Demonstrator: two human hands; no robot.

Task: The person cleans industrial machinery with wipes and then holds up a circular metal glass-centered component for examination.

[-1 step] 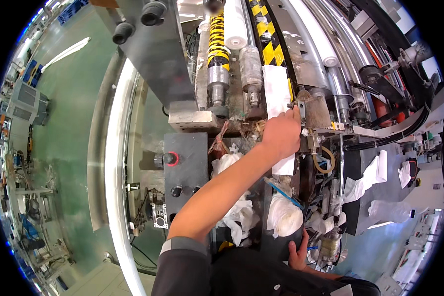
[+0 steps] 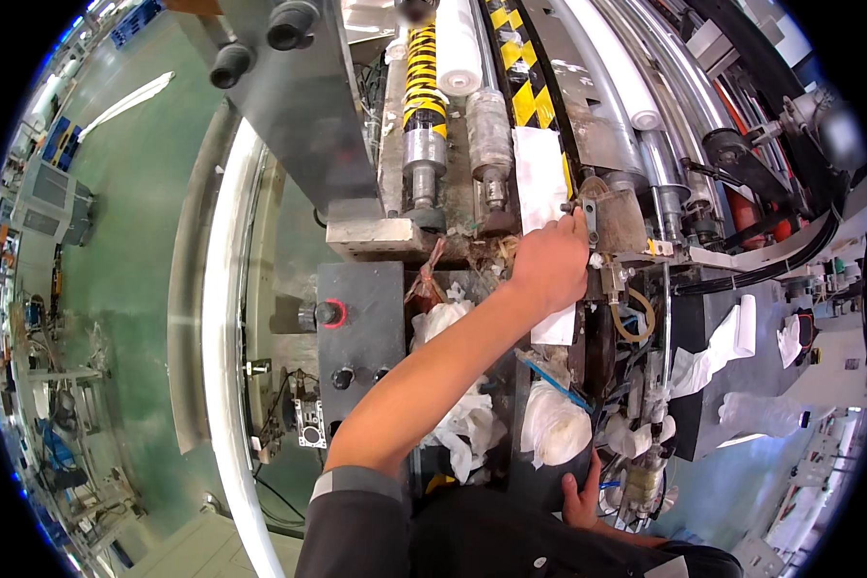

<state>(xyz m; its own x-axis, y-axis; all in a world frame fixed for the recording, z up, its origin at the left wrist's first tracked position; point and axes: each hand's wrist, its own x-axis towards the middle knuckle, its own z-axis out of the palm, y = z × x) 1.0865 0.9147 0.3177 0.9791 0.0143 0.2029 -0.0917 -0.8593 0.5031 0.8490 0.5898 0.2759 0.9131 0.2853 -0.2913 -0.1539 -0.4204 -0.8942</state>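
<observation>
Reaching up across the machine, my left hand [image 2: 551,262] has its fingers bent in at a small metal bracket [image 2: 589,220]; what lies between the fingertips is hidden. A long white strip [image 2: 542,173] runs beneath that hand, and its lower end comes out below the wrist. Lower down, my right hand [image 2: 580,493] rests at the side of a dark machine part, thumb and fingers apart. Just above it sits a wrapped white roll [image 2: 556,432], with a thin blue rod [image 2: 552,379] slanting across its top.
Left of my forearm stands a grey control box [image 2: 361,332] with a red-ringed knob. Crumpled white film [image 2: 467,429] lies beside the forearm. Ahead are a black-and-yellow striped roller [image 2: 426,87] and several metal rollers. A clear bottle [image 2: 759,412] lies at right.
</observation>
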